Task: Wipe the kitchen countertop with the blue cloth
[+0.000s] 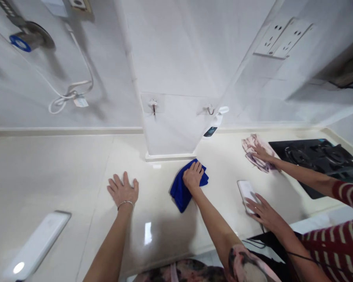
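My left hand (124, 192) lies flat on the white countertop (129, 243), fingers spread, with a bracelet at the wrist and nothing in it. A blue cloth (181, 192) rests on the counter below the wall pillar. On top of the cloth, my right hand (193, 175) presses down with its fingers curled over the fabric. The cloth's lower corner and right edge stick out around the hand.
At right, a person in a striped sleeve has one hand on a patterned cloth (251, 143) and the other on a white phone (243, 188). Beyond is a black gas stove (300, 176). A white power bank-like device (42, 243) lies at left. Hooks (153, 105) hang on the pillar.
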Demonstrator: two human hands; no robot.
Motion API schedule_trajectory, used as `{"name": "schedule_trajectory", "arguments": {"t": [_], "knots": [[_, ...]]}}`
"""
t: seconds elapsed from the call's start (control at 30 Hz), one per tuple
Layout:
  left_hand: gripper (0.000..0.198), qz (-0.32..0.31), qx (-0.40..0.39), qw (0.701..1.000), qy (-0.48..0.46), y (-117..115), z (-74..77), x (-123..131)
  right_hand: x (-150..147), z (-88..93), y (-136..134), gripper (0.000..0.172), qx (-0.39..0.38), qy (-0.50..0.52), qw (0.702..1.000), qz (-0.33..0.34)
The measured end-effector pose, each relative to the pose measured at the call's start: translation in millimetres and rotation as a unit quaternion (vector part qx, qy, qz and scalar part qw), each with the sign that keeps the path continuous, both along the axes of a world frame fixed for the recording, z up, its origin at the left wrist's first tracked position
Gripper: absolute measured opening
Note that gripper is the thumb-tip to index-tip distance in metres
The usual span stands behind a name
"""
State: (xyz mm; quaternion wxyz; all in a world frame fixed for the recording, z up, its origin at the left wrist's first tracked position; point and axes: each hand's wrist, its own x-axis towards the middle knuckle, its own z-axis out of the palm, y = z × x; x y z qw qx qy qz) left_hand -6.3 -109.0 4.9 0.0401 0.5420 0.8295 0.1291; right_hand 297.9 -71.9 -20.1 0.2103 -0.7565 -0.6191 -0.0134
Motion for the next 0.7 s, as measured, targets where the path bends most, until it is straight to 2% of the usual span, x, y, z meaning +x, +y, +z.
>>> {"name": "schedule_trajectory", "arguments": {"t": [0.1, 0.23, 0.37, 0.43, 0.57, 0.7], "knots": [[0.069, 0.0, -0.009, 1.0, -0.006, 0, 0.1, 0, -36, 6.0, 14, 0.072, -0.007, 0.016, 1.0, 0.001], [0.069, 0.002, -0.006, 1.0, -0.017, -1, -1.6, 1, -93, 14.1, 10, 0.075, -0.063, -0.017, 0.998, 0.013], [0.069, -0.003, 0.013, 1.0, -0.012, -2, -4.0, 0, -144, 22.0, -3, 0.07, -0.112, -0.055, 0.988, 0.095], [0.069, -0.003, 0.004, 1.0, -0.013, -2, -4.3, -1, -163, 25.9, -5, 0.072, -0.124, -0.057, 0.975, 0.174], [0.068, 0.004, -0.014, 1.0, -0.016, 0, -2.8, -3, -182, 31.8, -2, 0.068, -0.112, -0.027, 0.931, 0.346], [0.068, 0.0, -0.023, 1.0, -0.02, 1, -0.4, -4, -173, 28.5, -2, 0.071, -0.104, 0.007, 0.922, 0.373]]}}
